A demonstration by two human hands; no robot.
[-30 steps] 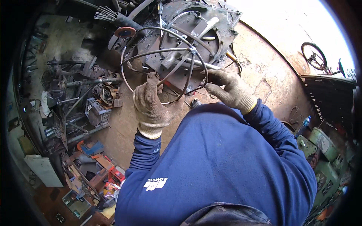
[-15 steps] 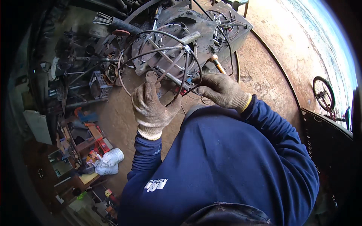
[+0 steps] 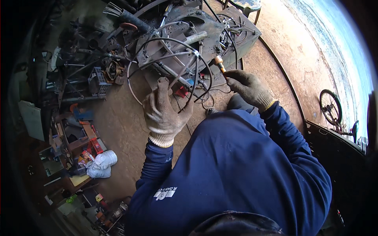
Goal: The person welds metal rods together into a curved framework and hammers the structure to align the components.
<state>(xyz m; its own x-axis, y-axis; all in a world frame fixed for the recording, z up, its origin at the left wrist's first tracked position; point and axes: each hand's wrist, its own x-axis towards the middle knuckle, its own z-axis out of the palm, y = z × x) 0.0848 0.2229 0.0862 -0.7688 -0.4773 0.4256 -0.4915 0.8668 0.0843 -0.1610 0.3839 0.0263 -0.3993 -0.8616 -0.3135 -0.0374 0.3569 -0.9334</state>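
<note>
Both my hands wear brown knit gloves. My left hand [image 3: 163,112] holds the near side of a round frame of bent metal rods [image 3: 197,69], its index finger stretched up and its thumb at a dark rod. Bright metal marks the joint [image 3: 196,53] where the rods cross. To the right, my right hand [image 3: 250,88] is off the frame, with fingers reaching forward and thumb a little apart. Its fingertips are at the lower end of an orange-handled tool with a pale rounded end [image 3: 219,63]; whether they touch it I cannot tell.
Beyond the frame stands a dark metal worktable [image 3: 248,45] with rods and scrap. A grey plastic crate [image 3: 97,82] sits among metal parts at the left. White bags [image 3: 103,163] lie lower left. A bicycle [image 3: 330,108] is at the far right.
My right hand has let go of the frame and moved right, away from it, to the orange-handled tool's end. My left hand still holds the frame, and the view has shifted slightly.
</note>
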